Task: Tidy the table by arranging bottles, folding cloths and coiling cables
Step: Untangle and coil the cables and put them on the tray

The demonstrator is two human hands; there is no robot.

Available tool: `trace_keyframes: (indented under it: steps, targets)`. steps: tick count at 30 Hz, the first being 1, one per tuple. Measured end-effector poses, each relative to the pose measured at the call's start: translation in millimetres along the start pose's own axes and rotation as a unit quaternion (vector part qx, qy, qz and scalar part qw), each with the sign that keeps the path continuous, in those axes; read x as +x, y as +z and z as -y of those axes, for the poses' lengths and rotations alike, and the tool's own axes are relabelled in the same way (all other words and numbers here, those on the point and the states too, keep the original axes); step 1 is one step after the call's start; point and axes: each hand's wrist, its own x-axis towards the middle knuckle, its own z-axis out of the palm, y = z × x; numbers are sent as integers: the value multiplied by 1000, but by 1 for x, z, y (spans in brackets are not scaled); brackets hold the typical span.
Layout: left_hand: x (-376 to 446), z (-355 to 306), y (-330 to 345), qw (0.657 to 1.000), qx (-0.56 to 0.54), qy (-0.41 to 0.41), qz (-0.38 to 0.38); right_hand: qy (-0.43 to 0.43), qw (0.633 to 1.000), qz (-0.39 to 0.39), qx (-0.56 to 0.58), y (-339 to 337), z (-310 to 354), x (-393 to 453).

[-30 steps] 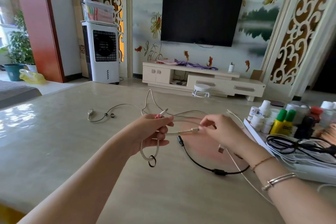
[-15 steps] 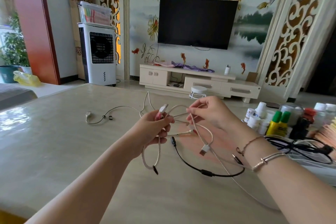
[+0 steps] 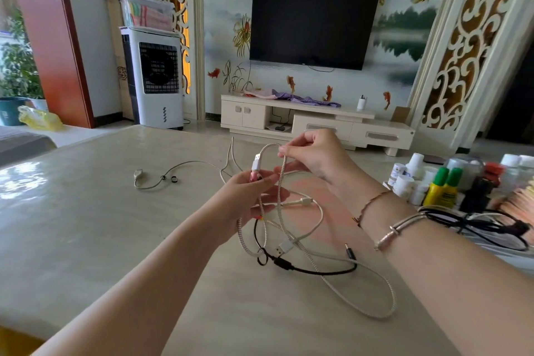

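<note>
A silvery braided cable (image 3: 358, 295) loops up from the beige table (image 3: 86, 240) into both hands. My left hand (image 3: 248, 199) grips the gathered loops just below the cable's white USB plug (image 3: 256, 163), which points upward. My right hand (image 3: 315, 154) is raised above and behind it, pinching a strand of the same cable between thumb and fingers. A short black cable (image 3: 312, 269) lies on the table under the hanging loops. A thin white cable (image 3: 170, 172) trails off to the left.
Small bottles (image 3: 416, 179) crowd the table's right side, with two yellow green-capped ones (image 3: 442, 191) among them. A bundle of black cable (image 3: 476, 222) lies in front of them. Two small black rings (image 3: 170, 178) sit by the white cable.
My right hand has risen and drawn a strand of the braided cable up and over toward my left hand. More of the cable now lies in a long loop on the table.
</note>
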Motion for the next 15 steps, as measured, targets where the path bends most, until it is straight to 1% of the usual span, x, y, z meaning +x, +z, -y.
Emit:
trace_keyframes:
  steps: [3,5,6,8,10,12,13,15]
  targets:
    - [-2,1,2,999,-23,-24,-1,11,1000,14,9,-1,-8,-5]
    - [-4,2,2,999,-29,-27,-19,22,996,51,-68,-3,-18,-14]
    - [-4,2,1,999,-33,-25,-30,27,989,83,-121,-6,-24,-21]
    - [-4,1,-3,998,-40,-18,-44,31,966,176,-186,-10,-38,-36]
    - [-4,0,-6,998,-47,-10,-46,3,939,248,-239,-12,-52,-48]
    - [-4,-2,-6,997,-60,-1,-47,-22,920,265,-287,-11,-60,-56]
    - [-5,-3,-5,996,-70,4,-47,-27,917,262,-298,-12,-62,-57]
    - [-5,-4,-3,994,-93,16,-52,-36,920,232,-314,-17,-62,-58]
